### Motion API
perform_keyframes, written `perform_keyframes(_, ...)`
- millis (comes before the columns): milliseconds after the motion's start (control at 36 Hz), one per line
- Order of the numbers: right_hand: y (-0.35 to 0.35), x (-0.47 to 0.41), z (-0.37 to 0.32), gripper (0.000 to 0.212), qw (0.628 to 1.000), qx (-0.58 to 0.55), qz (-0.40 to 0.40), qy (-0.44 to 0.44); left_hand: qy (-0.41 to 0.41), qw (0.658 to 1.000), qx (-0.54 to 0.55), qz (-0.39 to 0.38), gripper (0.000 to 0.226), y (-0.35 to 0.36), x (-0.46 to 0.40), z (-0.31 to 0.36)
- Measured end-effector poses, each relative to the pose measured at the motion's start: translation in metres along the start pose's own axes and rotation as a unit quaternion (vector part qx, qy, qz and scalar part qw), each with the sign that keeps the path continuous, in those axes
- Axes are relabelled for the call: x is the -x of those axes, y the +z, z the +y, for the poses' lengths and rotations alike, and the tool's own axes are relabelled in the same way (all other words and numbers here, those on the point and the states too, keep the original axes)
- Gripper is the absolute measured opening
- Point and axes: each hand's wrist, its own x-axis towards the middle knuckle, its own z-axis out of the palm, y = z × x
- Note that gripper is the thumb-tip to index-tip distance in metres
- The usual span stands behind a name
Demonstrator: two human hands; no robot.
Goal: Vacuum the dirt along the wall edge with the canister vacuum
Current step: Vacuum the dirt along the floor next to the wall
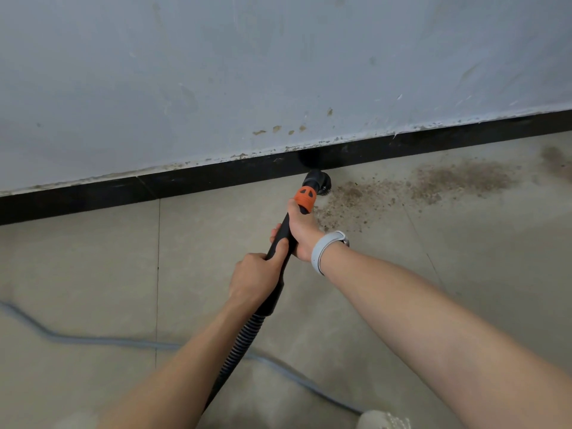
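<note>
1. The black wand (pixel 283 235) is held in both hands and slants up from the lower left toward the wall (pixel 216 72).
2. The left hand (pixel 255 277) is wrapped round the lower part of the wand; its fingers are curled under the tube and the thumb is laid along the top.
3. The right hand (pixel 301 232) is closed round the wand higher up, just below the orange collar (pixel 305 196); its fingers are hidden behind the tube, with only their tips seen at the left side.
4. A pale band (pixel 325 249) is worn on the right wrist.
5. The black nozzle (pixel 317 178) is set on the floor (pixel 93 258) just beside the black skirting (pixel 154 187).
6. The dirt (pixel 418 187) is spread over the floor to the right of the nozzle, near the skirting; its nearest grains lie just beside the nozzle.
7. A ribbed hose (pixel 243 342) runs from the wand's lower end down between the forearms.
8. A grey cable (pixel 108 340) lies across the floor at the lower left.
9. The canister itself is out of view.
</note>
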Motion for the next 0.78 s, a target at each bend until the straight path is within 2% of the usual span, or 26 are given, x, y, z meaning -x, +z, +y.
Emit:
perform_keyframes(167, -0.03, -0.011, -0.013, 0.033, 0.999, -0.028, 0.014, -0.017, 0.023, 0.999, -0.039, -0.009, 0.067, 0.022, -0.009, 0.023)
perform_keyframes(361, -0.055, -0.018, -0.024, 0.032, 0.997, -0.035, 0.055, -0.028, 0.05, 0.997, -0.057, -0.031, 0.07, 0.043, -0.018, 0.041)
perform_keyframes(556, -0.089, -0.027, -0.045, 0.041, 0.994, -0.023, 0.094, -0.043, 0.093, 0.991, -0.077, -0.055, 0.068, 0.061, -0.027, 0.074)
perform_keyframes(778, -0.113, -0.026, -0.062, 0.039, 0.991, -0.073, 0.107, -0.047, 0.109, 0.988, -0.088, -0.071, 0.07, 0.076, -0.033, 0.102)
